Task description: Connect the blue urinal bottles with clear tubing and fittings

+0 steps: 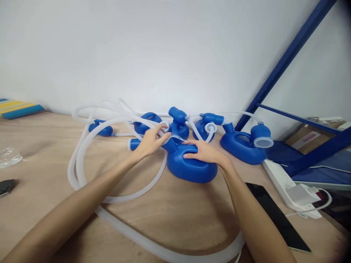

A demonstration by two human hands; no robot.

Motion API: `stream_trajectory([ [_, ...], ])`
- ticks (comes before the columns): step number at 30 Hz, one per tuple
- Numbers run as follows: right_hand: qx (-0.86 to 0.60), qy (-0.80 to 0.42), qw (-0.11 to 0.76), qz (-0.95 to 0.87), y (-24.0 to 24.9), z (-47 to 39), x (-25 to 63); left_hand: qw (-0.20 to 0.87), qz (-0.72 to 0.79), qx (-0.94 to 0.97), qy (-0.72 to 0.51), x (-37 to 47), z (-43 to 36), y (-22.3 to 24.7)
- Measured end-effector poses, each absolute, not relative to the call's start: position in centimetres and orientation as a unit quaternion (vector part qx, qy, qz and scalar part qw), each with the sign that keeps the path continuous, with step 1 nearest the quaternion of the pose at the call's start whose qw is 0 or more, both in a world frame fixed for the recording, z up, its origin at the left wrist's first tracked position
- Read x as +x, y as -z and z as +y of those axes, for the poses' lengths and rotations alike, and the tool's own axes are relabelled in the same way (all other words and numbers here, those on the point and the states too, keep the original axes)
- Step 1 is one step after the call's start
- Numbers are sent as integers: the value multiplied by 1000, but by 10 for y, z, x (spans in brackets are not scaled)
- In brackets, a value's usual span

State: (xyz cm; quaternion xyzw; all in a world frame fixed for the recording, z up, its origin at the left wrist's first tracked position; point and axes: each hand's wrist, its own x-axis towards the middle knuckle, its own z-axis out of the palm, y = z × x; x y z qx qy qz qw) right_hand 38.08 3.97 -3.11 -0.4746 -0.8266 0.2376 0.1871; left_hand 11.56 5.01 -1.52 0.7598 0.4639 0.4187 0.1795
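A blue plastic urinal bottle [189, 171] lies on its side on the table in front of me. My right hand [204, 151] grips it by the handle, its thumb in the handle opening. At the bottle's neck, my left hand [152, 141] has its fingers curled round the end of a translucent white hose [120, 118]. Whether that end sits on the neck or apart from it is hidden by my fingers. From there the hose loops widely to the left and back across the near side of the table.
Several more blue bottles, one [241, 148] at right, stand by the wall with hoses and blue funnel pieces [260, 133]. A black phone [276, 215] and white power strip [282, 182] lie right, before a blue shelf frame [290, 47]. Clear plastic [9, 157] lies left.
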Motion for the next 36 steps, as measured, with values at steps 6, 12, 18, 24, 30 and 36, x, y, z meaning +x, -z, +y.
stream_trajectory([
  [6, -462, -250, 214, -824, 32, 37, 377, 188, 420, 783, -420, 130, 42, 46],
  [12, -461, -259, 238, -814, 32, 33, 376, 148, 412, 781, -446, 133, 46, 57],
  [18, -447, -271, 231, -821, 33, 32, 376, 138, 429, 772, -448, 136, 45, 56],
  [24, -433, -300, 232, -818, 31, 30, 377, 159, 390, 810, -409, 130, 47, 51],
  [30, -415, -317, 223, -823, 31, 33, 378, 165, 388, 788, -448, 137, 43, 57],
  [36, -435, -358, 186, -805, 22, 31, 377, 164, 403, 772, -463, 142, 41, 64],
])
